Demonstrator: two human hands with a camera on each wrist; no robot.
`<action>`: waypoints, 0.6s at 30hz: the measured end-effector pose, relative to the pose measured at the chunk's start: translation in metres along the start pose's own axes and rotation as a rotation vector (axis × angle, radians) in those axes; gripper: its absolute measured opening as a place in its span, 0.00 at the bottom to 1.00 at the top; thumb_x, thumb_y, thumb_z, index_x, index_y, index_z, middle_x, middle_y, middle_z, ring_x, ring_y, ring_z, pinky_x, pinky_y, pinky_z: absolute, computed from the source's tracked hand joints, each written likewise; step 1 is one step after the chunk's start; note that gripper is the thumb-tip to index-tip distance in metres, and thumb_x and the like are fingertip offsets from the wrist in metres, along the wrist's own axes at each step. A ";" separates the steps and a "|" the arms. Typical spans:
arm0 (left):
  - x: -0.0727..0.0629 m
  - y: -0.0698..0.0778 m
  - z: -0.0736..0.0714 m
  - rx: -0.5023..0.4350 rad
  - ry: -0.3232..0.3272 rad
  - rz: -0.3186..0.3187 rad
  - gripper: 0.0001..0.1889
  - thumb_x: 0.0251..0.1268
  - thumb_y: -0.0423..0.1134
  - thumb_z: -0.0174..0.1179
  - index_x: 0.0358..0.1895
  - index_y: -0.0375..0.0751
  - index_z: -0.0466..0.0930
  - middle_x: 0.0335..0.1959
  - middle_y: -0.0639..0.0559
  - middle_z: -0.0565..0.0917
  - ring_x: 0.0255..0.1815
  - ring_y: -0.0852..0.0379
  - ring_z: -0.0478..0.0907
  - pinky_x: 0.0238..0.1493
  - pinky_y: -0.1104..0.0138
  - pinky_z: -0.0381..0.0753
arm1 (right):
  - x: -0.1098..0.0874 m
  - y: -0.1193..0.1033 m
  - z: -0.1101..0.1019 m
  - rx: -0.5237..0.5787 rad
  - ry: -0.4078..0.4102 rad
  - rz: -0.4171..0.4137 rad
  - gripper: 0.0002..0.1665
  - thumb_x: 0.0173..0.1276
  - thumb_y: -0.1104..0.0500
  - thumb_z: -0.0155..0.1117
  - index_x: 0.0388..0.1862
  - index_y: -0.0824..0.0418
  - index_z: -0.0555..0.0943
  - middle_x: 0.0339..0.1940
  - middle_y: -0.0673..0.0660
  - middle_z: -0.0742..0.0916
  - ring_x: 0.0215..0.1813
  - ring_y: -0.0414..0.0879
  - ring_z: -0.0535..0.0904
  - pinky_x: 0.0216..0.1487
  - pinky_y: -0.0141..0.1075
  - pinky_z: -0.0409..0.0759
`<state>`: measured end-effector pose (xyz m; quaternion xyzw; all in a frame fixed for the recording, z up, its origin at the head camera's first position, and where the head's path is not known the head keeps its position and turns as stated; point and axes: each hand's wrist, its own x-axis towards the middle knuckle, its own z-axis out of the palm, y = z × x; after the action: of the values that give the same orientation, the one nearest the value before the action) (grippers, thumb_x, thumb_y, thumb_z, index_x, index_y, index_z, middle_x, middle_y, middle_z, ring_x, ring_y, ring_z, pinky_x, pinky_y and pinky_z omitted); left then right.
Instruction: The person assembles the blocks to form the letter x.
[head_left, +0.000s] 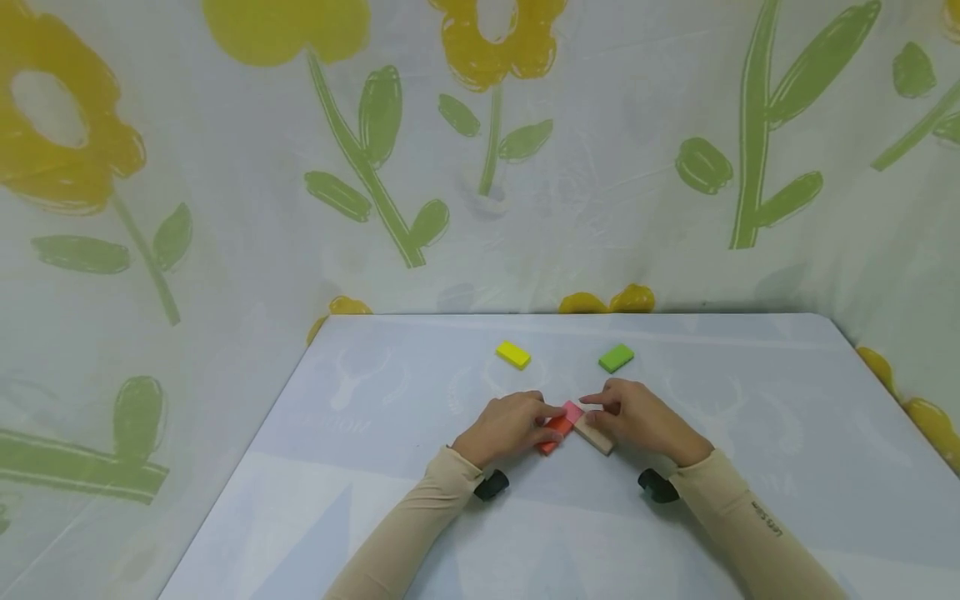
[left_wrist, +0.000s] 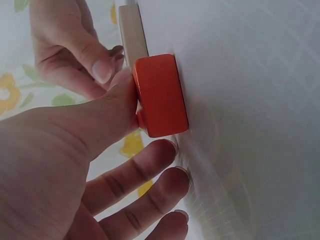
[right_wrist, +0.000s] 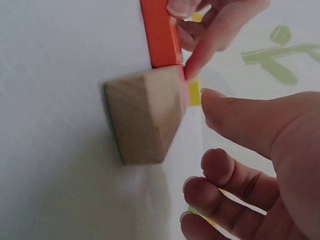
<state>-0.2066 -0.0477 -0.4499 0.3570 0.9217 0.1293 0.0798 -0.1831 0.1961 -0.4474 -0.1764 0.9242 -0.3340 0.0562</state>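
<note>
On the table a red block (head_left: 555,433), a pink block (head_left: 573,412) and a light wooden block (head_left: 594,435) meet in an angled shape, the pink one at the far corner. My left hand (head_left: 510,425) rests its thumb on the red block (left_wrist: 161,95), and its index fingertip touches the pink block (right_wrist: 184,85); its other fingers lie loosely beside. Above the wooden block (right_wrist: 142,117) hovers my right hand (head_left: 633,417), thumb and fingers apart, with nothing between them in the right wrist view.
Farther back on the table (head_left: 337,500) lie a yellow block (head_left: 513,355) to the left and a green block (head_left: 617,358) to the right. Behind the table's far edge hangs a flower-printed curtain (head_left: 600,208). Dark wrist cameras sit under both sleeves.
</note>
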 end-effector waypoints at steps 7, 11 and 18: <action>0.001 0.000 -0.001 0.027 0.001 0.005 0.23 0.68 0.53 0.68 0.65 0.57 0.84 0.34 0.58 0.79 0.28 0.65 0.68 0.25 0.77 0.65 | -0.001 -0.001 -0.011 -0.017 0.043 0.030 0.21 0.71 0.59 0.70 0.61 0.63 0.85 0.28 0.50 0.79 0.32 0.43 0.72 0.30 0.29 0.72; 0.002 0.001 -0.002 0.018 -0.009 0.001 0.23 0.69 0.52 0.68 0.65 0.57 0.83 0.35 0.58 0.80 0.28 0.65 0.68 0.25 0.76 0.65 | -0.004 0.003 -0.017 -0.038 0.080 0.015 0.21 0.70 0.60 0.71 0.61 0.64 0.85 0.27 0.49 0.79 0.34 0.43 0.73 0.32 0.30 0.73; 0.000 0.002 -0.003 0.008 -0.021 -0.010 0.23 0.69 0.52 0.68 0.66 0.57 0.83 0.34 0.58 0.79 0.29 0.65 0.68 0.25 0.76 0.64 | -0.001 0.013 -0.024 -0.090 0.154 -0.045 0.18 0.68 0.62 0.72 0.56 0.64 0.88 0.28 0.48 0.81 0.35 0.41 0.73 0.34 0.29 0.74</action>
<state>-0.2057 -0.0469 -0.4466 0.3542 0.9230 0.1216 0.0887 -0.1912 0.2205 -0.4370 -0.1729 0.9357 -0.3060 -0.0306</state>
